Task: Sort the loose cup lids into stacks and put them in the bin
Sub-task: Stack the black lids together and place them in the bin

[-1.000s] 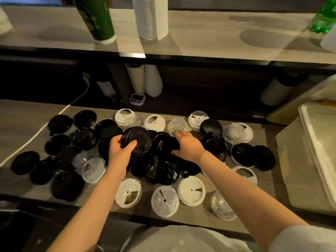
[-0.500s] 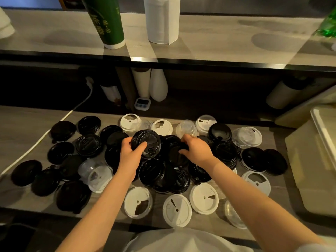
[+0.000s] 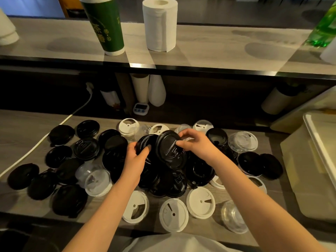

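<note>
Nearest, white lids [image 3: 172, 214] are lying loose on the worktop [image 3: 18, 128]. Beyond, a stack of black lids [image 3: 145, 144] is being gripped by the left hand [image 3: 135, 159], one black lid [image 3: 170, 149] being pinched by the right hand [image 3: 198, 144] beside it. Sorting is judged barely begun; the bin [image 3: 309, 171] is standing apart.

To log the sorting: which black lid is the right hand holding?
The tilted black lid pinched by the right hand, raised above the pile; the left hand grips another.
</note>
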### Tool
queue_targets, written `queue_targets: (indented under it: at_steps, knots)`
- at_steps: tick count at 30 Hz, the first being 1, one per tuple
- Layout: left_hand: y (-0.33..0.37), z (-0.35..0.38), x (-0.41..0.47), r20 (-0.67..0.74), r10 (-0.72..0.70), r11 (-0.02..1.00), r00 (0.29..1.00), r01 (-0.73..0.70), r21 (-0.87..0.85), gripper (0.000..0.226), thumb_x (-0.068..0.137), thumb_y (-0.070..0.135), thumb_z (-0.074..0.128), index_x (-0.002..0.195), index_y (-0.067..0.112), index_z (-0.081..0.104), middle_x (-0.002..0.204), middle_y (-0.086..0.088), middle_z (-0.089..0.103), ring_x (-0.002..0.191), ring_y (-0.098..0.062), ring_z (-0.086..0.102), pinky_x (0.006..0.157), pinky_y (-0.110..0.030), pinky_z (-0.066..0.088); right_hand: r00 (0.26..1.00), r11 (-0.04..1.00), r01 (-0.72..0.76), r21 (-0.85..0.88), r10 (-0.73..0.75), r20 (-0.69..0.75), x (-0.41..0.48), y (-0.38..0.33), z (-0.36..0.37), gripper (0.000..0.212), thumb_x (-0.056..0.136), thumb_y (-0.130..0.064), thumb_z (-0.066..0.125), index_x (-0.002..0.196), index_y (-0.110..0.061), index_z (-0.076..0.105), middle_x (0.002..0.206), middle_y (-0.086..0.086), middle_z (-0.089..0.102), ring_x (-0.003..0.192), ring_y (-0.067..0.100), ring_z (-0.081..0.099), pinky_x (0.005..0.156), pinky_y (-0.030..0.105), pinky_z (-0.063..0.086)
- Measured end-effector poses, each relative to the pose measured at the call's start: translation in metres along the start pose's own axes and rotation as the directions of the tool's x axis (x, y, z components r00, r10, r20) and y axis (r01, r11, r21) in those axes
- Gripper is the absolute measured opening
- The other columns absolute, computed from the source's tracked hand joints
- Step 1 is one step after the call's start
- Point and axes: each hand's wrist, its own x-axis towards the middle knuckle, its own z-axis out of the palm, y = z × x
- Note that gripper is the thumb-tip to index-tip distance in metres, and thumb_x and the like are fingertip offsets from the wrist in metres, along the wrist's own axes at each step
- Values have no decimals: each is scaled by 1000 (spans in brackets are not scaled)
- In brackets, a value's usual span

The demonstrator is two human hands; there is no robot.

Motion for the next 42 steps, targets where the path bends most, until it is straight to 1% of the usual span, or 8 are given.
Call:
queue_targets:
  at_steps: [4,9,14,24,30,34,38,42]
  knots:
    - [3,14,-10,94,-34,984,995,50,-170,28,94,23,53,121,22,48,117,0,60,108,-16,58,85,-32,48,1000,1000,-22,18,21,7,-1,0,17,15,85,-12,67,96,-13,57,109,11,61,81,22,59,82,38,53]
    - [5,13,-11,104,-84,959,991,108,-263,30,98,32,41,123,18,51,117,-6,62,106,-19,60,80,-32,49,998,992,-60,112,59,17,-3,5,25,15,86,-12,67,88,-15,52,94,8,63,85,23,61,79,37,51]
    - [7,7,-15,201,-46,979,978,84,-183,36,94,19,48,130,14,44,118,-8,62,106,-18,61,80,-30,49,997,998,-46,54,49,-57,-6,6,32,21,83,-17,70,94,-11,53,94,5,61,77,17,58,69,29,52]
    - [10,1,-9,259,-87,991,962,109,-72,38,91,3,52,127,11,46,117,-8,60,107,-21,59,87,-32,49,1000,998,24,-49,-24,-2,-3,12,24,31,80,-18,73,107,-18,57,100,4,57,79,26,57,83,50,54]
    - [17,-3,9,147,-35,999,989,33,15,35,88,2,56,117,18,48,107,-2,61,97,-15,61,76,-27,49,998,982,33,-186,-42,-45,15,25,15,30,88,-24,64,117,-17,57,108,0,62,88,20,61,84,35,53]
    - [15,-17,27,-19,69,992,997,-67,104,41,84,7,63,120,20,48,113,-2,62,103,-16,60,85,-29,48,997,653,9,-757,-60,-40,25,46,5,53,86,-34,64,133,-16,47,130,6,51,114,24,51,92,37,47]
    - [12,-27,37,-109,84,993,991,-74,95,43,84,6,63,122,14,45,113,-6,61,103,-19,60,82,-27,46,994,392,83,-916,38,106,25,57,14,97,72,-57,69,148,-26,17,143,7,31,131,31,31,102,47,39]
    - [7,-30,39,-98,76,992,992,-65,111,47,81,11,66,124,15,47,119,-9,59,108,-21,58,89,-31,47,983,273,170,-947,26,184,23,63,26,102,73,-51,71,150,-24,9,144,8,28,131,30,30,104,45,36]
